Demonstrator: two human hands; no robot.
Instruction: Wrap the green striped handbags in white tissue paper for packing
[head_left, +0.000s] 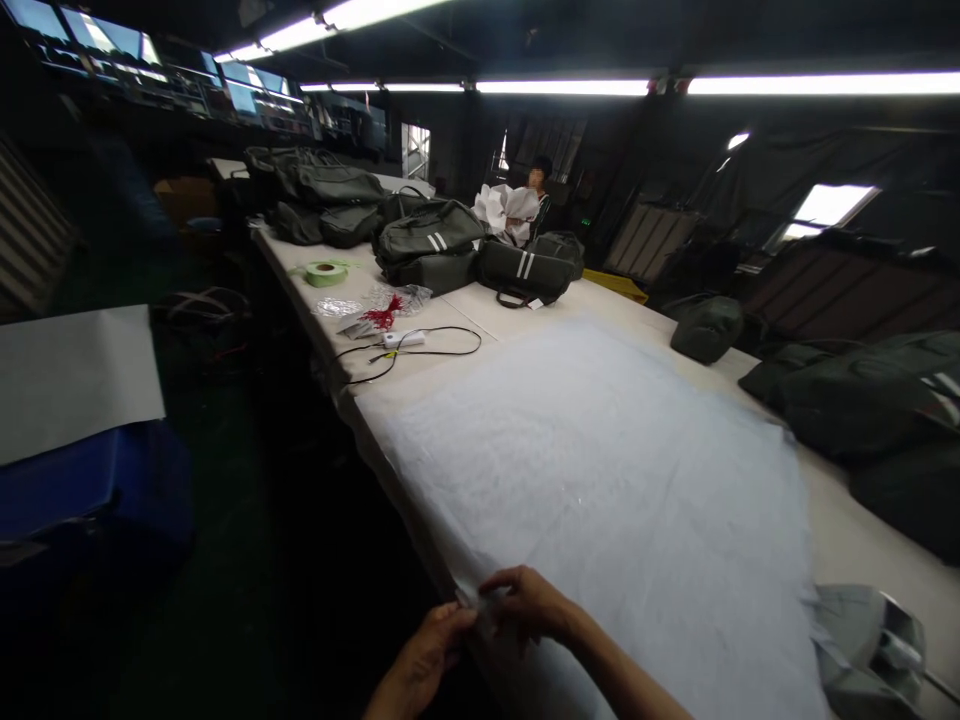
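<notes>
A large, thin, whitish sheet, which looks like plastic film, lies spread over the near part of the long table. Its near-left corner is at the table's left edge, where both of my hands meet. My left hand is closed, pinching that corner between thumb and fingers just off the table edge. Right beside it, my right hand bends its fingers over the same edge of the sheet and grips it; its fingertips are partly hidden.
Dark green bags are piled across the far table; more bags lie right. Green tape roll, red strings and black cable lie far left. A blue bin stands left. A person holds crumpled paper behind.
</notes>
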